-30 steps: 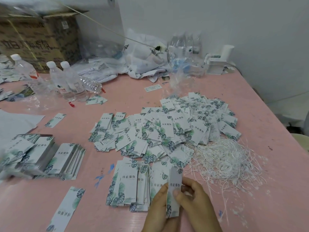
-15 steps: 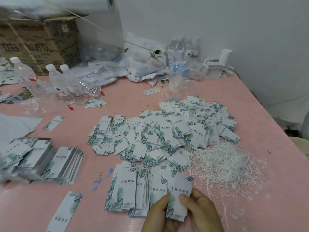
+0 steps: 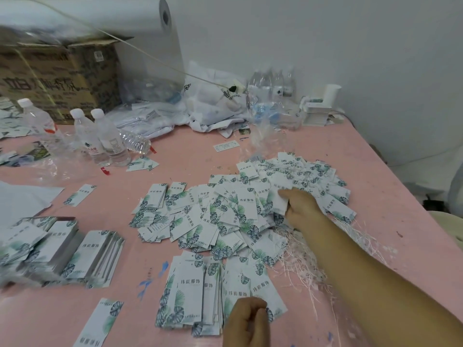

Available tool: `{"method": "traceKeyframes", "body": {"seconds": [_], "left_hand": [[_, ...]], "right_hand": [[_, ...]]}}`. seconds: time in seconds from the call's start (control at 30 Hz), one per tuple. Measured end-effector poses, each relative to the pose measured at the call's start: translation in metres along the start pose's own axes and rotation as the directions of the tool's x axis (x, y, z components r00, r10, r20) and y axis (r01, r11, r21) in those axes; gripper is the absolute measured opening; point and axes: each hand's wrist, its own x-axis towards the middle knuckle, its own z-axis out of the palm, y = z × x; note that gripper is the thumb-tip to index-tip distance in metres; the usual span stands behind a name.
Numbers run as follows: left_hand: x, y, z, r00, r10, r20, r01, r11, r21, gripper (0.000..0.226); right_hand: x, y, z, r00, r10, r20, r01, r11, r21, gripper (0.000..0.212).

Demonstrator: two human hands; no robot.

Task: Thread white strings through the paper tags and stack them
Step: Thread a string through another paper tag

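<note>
Two hands out | right hand (image 3: 299, 205) pinches a tag (image 3: 280, 202) in the loose pile (image 3: 225, 211) mid-desk | left hand (image 3: 246, 321) curled, seemingly empty, beside the near stack (image 3: 190, 294) | strings (image 3: 300, 261) between them.

Only one view, from up on the head, looking forward and down at a pink table (image 3: 375, 221). Close above the left hand (image 3: 246, 321), right at the bottom edge. Farther from the right hand (image 3: 300, 209), stretched out ahead near the middle. Beyond both hands, a white wall (image 3: 325, 46) at the top. Wide, bendy look at the sides. No second view to share with.
</note>
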Motion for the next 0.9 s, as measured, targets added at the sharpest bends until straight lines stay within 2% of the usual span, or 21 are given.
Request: {"method": "traceKeyframes", "body": {"seconds": [0.07, 0.1, 0.17, 0.23, 0.37, 0.5, 0.6, 0.67, 0.8, 0.83, 0.9], "left_hand": [[0.002, -0.005, 0.0, 1.0, -0.005, -0.005, 0.005, 1.0, 0.011, 0.017], [0.003, -0.004, 0.0, 1.0, -0.004, -0.024, 0.004, 1.0, 0.008, 0.018], [0.002, -0.001, -0.001, 0.999, 0.014, -0.047, -0.014, 1.0, -0.017, 0.019], [0.003, 0.005, -0.002, 0.998, 0.036, -0.06, -0.037, 0.999, -0.006, 0.018], [0.002, 0.01, -0.004, 0.998, 0.051, -0.03, -0.052, 0.998, -0.028, 0.018], [0.002, 0.016, -0.01, 0.999, 0.042, 0.014, -0.041, 0.998, -0.049, 0.019], [0.005, 0.019, -0.011, 1.0, 0.004, 0.005, -0.004, 0.999, -0.046, 0.032], [0.005, 0.022, -0.012, 1.0, 0.02, -0.001, -0.02, 0.999, -0.029, 0.029], [0.002, 0.019, -0.013, 0.999, 0.04, -0.031, -0.041, 0.999, -0.031, 0.016], [0.001, 0.016, -0.013, 0.999, 0.031, -0.041, -0.033, 0.998, -0.045, 0.016], [0.0, 0.01, -0.013, 0.998, -0.023, -0.062, 0.016, 0.994, -0.109, 0.016]], "right_hand": [[0.018, -0.016, 0.01, 1.0, -0.025, -0.014, 0.024, 0.995, -0.095, 0.014], [0.024, -0.021, 0.013, 0.998, -0.051, -0.029, 0.045, 0.982, -0.184, 0.008], [0.028, -0.024, 0.014, 0.991, -0.103, -0.089, 0.058, 0.913, -0.404, 0.022], [0.024, -0.018, 0.011, 0.977, -0.196, -0.078, 0.124, 0.832, -0.541, 0.019], [0.007, 0.005, -0.003, 0.951, -0.303, -0.054, 0.216, 0.783, -0.584, 0.029], [-0.029, 0.034, -0.014, 0.922, -0.374, 0.097, 0.363, 0.75, -0.554, 0.031], [-0.07, 0.075, -0.017, 0.903, -0.314, 0.292, 0.427, 0.724, -0.542, 0.02], [-0.094, 0.098, -0.014, 0.885, -0.253, 0.391, 0.444, 0.715, -0.54, 0.016], [-0.111, 0.117, -0.003, 0.88, -0.171, 0.443, 0.44, 0.645, -0.624, 0.012], [-0.11, 0.118, -0.002, 0.885, -0.159, 0.438, 0.44, 0.596, -0.672, 0.013], [-0.107, 0.116, -0.005, 0.891, -0.153, 0.427, 0.45, 0.418, -0.789, 0.019]]}}
